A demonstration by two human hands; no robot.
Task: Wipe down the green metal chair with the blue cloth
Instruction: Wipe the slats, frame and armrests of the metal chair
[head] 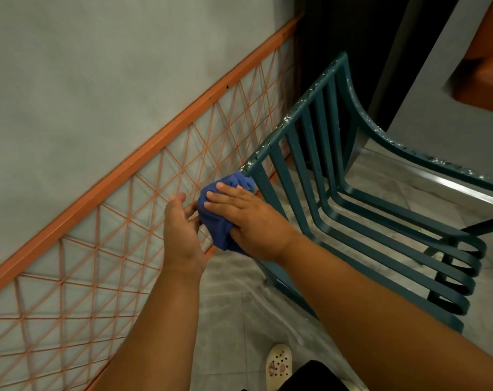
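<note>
A grey wall (84,80) with an orange lattice rail (143,162) runs along the left. The left hand (180,224) hovers beside it, fingers loosely spread, holding nothing. The right hand (245,218) presses the bunched blue cloth (219,218) against the near corner of the green metal chair (318,153). The flaking top bar may snag the cloth, or the light chair could shift under pressure.

— How do the arms lie?
— Both reach forward, wrists near together.
— And the hands?
— The right hand (243,218) grips something bunched; the left hand (180,224) is beside it, fingers loosely curled.
</note>
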